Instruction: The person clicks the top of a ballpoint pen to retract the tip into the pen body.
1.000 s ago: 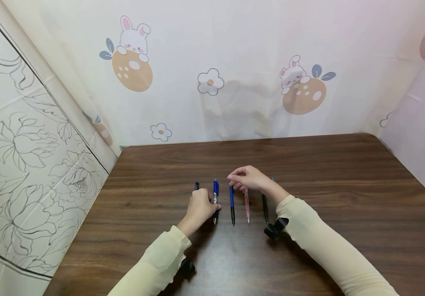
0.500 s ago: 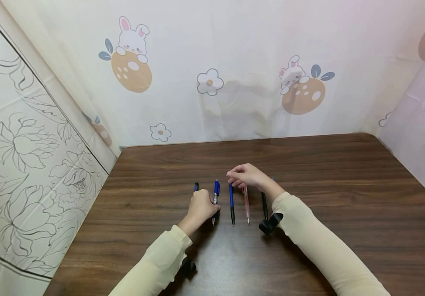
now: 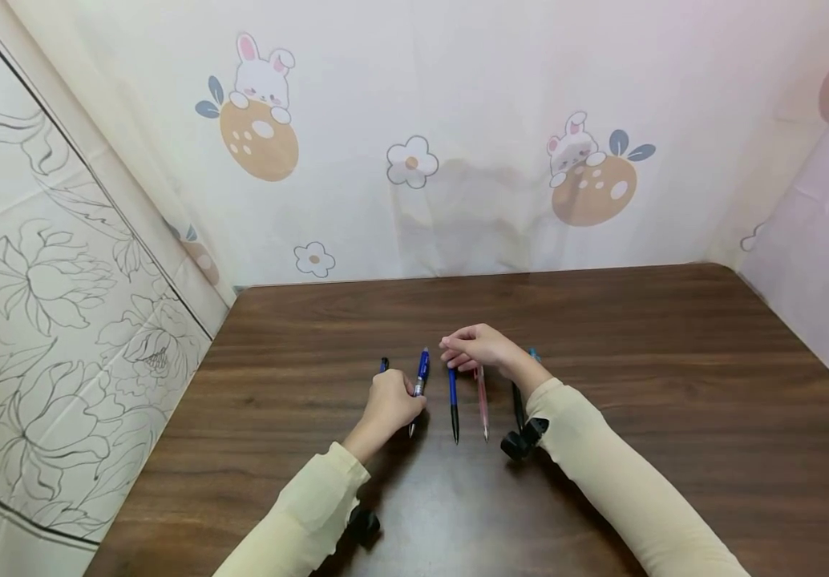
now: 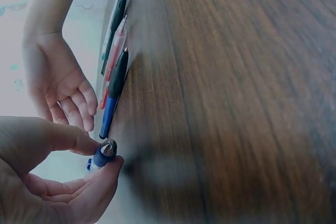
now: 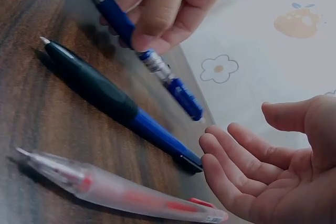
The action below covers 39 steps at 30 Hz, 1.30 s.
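In the head view my left hand (image 3: pixel 389 402) pinches a blue retractable pen (image 3: pixel 422 367) between thumb and fingers. The pen slants, its silver tip toward me; the left wrist view shows that tip (image 4: pixel 108 148) close up. My right hand (image 5: pixel 268 169) has loosely bent fingers and nothing in its grasp. It hovers over the top ends of a blue pen with a black grip (image 3: pixel 454 410) and a clear pink pen (image 3: pixel 483 407). Under the right wrist lies a dark pen (image 3: pixel 518 405) with a teal end. Another blue-black pen (image 3: pixel 384 365) is mostly hidden behind my left hand.
The pens lie side by side, tips toward me, on a dark wood-grain table (image 3: pixel 638 344). A pale curtain (image 3: pixel 479 72) with rabbit and flower prints hangs along the back edge. A black wrist camera (image 3: pixel 523 439) sits low beside the right sleeve.
The pinched blue pen has turned in my left hand, its tip swinging left and its top leaning right. My right forearm has shifted slightly left, with the hand still over the pen tops.
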Each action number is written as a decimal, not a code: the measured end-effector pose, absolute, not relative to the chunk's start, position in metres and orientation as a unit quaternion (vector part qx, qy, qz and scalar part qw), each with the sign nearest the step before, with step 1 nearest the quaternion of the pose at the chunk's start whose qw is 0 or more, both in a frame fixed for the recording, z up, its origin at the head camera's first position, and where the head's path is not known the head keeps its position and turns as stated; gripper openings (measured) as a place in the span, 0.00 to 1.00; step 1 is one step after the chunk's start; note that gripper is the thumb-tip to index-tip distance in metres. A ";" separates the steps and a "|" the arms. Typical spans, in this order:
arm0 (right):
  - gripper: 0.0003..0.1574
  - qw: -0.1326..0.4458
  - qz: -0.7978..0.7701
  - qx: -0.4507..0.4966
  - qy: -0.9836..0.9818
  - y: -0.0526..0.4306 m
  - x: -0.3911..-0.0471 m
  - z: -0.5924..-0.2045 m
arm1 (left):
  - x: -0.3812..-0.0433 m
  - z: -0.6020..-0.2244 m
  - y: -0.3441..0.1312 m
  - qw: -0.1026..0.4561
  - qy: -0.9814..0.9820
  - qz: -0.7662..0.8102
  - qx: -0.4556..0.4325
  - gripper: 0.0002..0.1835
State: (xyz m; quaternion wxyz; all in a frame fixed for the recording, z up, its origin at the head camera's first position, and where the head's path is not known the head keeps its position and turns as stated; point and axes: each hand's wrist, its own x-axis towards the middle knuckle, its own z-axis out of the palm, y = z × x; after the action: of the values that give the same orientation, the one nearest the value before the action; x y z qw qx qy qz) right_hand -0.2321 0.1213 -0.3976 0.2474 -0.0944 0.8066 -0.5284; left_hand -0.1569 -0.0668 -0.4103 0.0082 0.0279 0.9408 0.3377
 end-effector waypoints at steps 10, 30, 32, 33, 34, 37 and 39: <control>0.28 0.272 -0.590 -0.076 0.756 0.120 -0.231 -0.400 | -0.157 -0.408 -0.067 -0.017 0.932 0.361 0.034 0.03; 0.31 0.300 -0.669 -0.025 0.680 0.118 -0.229 -0.405 | -0.158 -0.403 -0.064 0.025 0.907 0.416 0.050 0.06; 0.32 0.302 -0.682 -0.015 0.666 0.118 -0.230 -0.405 | -0.158 -0.402 -0.064 0.033 0.904 0.423 0.052 0.07; 0.32 0.302 -0.689 -0.009 0.658 0.118 -0.231 -0.405 | -0.158 -0.402 -0.064 0.035 0.902 0.426 0.054 0.07; 0.32 0.303 -0.695 -0.005 0.652 0.118 -0.231 -0.405 | -0.158 -0.402 -0.064 0.037 0.901 0.428 0.056 0.07; 0.33 0.304 -0.708 0.001 0.638 0.119 -0.231 -0.405 | -0.159 -0.402 -0.063 0.043 0.898 0.434 0.060 0.07; 0.33 0.307 -0.715 0.000 0.628 0.119 -0.232 -0.405 | -0.159 -0.402 -0.063 0.048 0.896 0.438 0.063 0.08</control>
State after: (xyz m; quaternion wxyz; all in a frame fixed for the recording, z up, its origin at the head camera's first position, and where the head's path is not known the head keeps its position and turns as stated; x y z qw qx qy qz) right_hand -0.2317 0.1188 -0.4045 0.3069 -0.0003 0.6284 -0.7148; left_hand -0.1594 -0.0629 -0.4016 0.0477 0.0631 0.8956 0.4377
